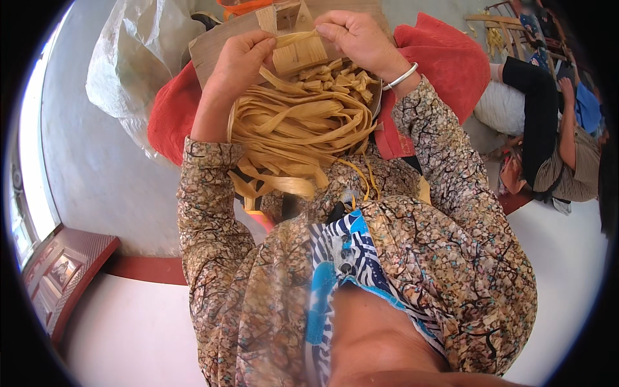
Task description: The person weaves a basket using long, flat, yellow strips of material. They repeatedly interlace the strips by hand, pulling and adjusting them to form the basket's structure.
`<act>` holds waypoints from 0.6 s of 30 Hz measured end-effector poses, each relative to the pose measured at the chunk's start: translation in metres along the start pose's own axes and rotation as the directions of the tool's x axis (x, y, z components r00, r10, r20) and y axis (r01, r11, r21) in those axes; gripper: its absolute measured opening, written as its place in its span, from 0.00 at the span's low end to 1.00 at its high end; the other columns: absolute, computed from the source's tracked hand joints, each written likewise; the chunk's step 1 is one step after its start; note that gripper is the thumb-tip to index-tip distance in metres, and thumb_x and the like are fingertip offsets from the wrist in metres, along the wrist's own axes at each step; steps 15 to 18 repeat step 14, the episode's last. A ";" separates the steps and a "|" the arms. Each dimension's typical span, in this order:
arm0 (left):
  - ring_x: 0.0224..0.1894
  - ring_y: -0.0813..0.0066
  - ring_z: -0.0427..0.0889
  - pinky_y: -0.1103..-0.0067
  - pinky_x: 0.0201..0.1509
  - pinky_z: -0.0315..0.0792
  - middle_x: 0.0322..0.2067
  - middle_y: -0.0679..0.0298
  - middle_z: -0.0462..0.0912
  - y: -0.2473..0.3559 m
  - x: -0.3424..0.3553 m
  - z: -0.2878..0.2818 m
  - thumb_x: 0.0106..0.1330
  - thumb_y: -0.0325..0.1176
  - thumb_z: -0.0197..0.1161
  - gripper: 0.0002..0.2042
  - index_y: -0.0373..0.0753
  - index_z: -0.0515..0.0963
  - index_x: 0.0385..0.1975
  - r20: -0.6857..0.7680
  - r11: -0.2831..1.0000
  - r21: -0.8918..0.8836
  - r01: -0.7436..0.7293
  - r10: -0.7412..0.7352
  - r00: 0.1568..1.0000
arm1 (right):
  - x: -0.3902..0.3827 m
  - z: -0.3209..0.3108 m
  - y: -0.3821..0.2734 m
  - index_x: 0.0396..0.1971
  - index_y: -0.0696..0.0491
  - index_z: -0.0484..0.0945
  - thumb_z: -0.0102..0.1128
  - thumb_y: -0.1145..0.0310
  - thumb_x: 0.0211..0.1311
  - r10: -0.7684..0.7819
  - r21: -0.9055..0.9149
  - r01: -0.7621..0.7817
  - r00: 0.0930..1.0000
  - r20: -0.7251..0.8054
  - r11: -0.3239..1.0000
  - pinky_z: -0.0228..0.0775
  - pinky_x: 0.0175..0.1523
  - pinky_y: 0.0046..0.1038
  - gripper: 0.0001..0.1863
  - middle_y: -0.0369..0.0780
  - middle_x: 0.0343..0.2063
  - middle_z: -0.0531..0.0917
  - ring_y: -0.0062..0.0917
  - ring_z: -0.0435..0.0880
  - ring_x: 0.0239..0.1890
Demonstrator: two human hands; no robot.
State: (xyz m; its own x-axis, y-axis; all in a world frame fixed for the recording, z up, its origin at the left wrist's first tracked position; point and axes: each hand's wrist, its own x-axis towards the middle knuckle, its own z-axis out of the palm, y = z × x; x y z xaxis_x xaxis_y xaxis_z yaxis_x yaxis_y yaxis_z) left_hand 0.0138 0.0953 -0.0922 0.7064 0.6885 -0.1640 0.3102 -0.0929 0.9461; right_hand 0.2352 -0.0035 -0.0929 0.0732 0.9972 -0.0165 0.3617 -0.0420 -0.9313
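Stretched between my two hands is a thin, flat tan strip [295, 40], its material plant-like but not certain. My left hand [240, 59] pinches one end of it between thumb and fingers. At the other end, my right hand [356, 40] pinches it too, a silver bangle on that wrist. Just beneath the strip sits a small light wooden block [300, 59] on a wooden board [216, 46]. On my lap, below both hands, lies a large loose heap of similar tan strips [296, 126], with shorter knotted or folded pieces at its far right.
Red cloth [445, 55] covers both my knees. A whitish plastic bag [132, 71] stands at the left. To the right, another person [567, 155] sits near a wooden chair [509, 29] and a white sack [500, 106]. An orange item [244, 6] shows at the far edge.
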 end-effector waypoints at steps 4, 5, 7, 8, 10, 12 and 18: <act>0.25 0.85 0.71 0.83 0.29 0.65 0.21 0.72 0.74 0.000 0.005 0.003 0.67 0.31 0.57 0.08 0.33 0.78 0.34 -0.049 0.998 -0.040 0.041 -0.043 0.998 | 0.004 0.006 0.010 0.38 0.57 0.80 0.56 0.64 0.66 -0.067 -0.085 0.060 0.995 -0.072 0.995 0.66 0.31 0.21 0.11 0.33 0.22 0.77 0.16 0.71 0.24; 0.25 0.83 0.72 0.82 0.29 0.66 0.21 0.70 0.75 -0.004 0.009 0.004 0.67 0.32 0.57 0.08 0.33 0.78 0.34 -0.057 1.000 -0.012 0.026 -0.026 0.998 | 0.004 0.009 0.014 0.36 0.57 0.80 0.57 0.65 0.65 -0.077 -0.093 0.067 0.992 -0.105 0.993 0.65 0.31 0.24 0.11 0.35 0.20 0.77 0.18 0.71 0.23; 0.25 0.78 0.74 0.79 0.31 0.69 0.21 0.66 0.77 -0.022 0.023 0.007 0.66 0.33 0.58 0.08 0.34 0.78 0.33 -0.062 0.999 0.044 0.000 0.002 0.998 | 0.004 0.017 0.027 0.37 0.56 0.80 0.57 0.65 0.64 -0.124 -0.155 0.105 0.985 -0.118 0.982 0.68 0.32 0.28 0.10 0.39 0.22 0.79 0.24 0.75 0.23; 0.25 0.75 0.76 0.77 0.32 0.70 0.22 0.63 0.78 -0.029 0.026 0.005 0.66 0.33 0.58 0.08 0.35 0.78 0.33 -0.129 0.988 0.154 0.001 0.019 0.991 | 0.004 0.019 0.028 0.37 0.55 0.81 0.57 0.66 0.64 -0.149 -0.184 0.125 0.982 -0.119 0.975 0.69 0.33 0.30 0.10 0.40 0.22 0.80 0.28 0.76 0.23; 0.26 0.68 0.79 0.73 0.34 0.71 0.24 0.58 0.81 -0.043 0.027 0.002 0.65 0.34 0.58 0.08 0.36 0.77 0.33 -0.244 0.932 0.361 0.023 0.071 0.967 | -0.012 0.013 0.024 0.40 0.55 0.80 0.57 0.66 0.64 -0.055 -0.323 0.012 0.991 -0.125 0.946 0.71 0.39 0.28 0.10 0.40 0.29 0.82 0.26 0.79 0.31; 0.30 0.63 0.81 0.70 0.37 0.72 0.27 0.55 0.82 -0.035 0.012 -0.001 0.65 0.35 0.57 0.08 0.37 0.77 0.33 -0.272 0.930 0.366 0.020 0.086 0.958 | -0.032 -0.002 0.032 0.44 0.53 0.79 0.59 0.65 0.62 -0.366 -0.759 0.181 0.927 -0.081 0.626 0.70 0.50 0.31 0.12 0.39 0.39 0.83 0.28 0.80 0.46; 0.32 0.63 0.83 0.68 0.38 0.73 0.27 0.54 0.83 -0.032 -0.004 0.008 0.65 0.37 0.58 0.09 0.38 0.78 0.35 -0.295 0.908 0.420 -0.008 0.145 0.945 | -0.060 -0.001 0.030 0.42 0.48 0.80 0.64 0.64 0.57 -0.094 -0.741 0.019 0.994 -0.060 0.672 0.68 0.53 0.32 0.12 0.35 0.47 0.81 0.35 0.74 0.55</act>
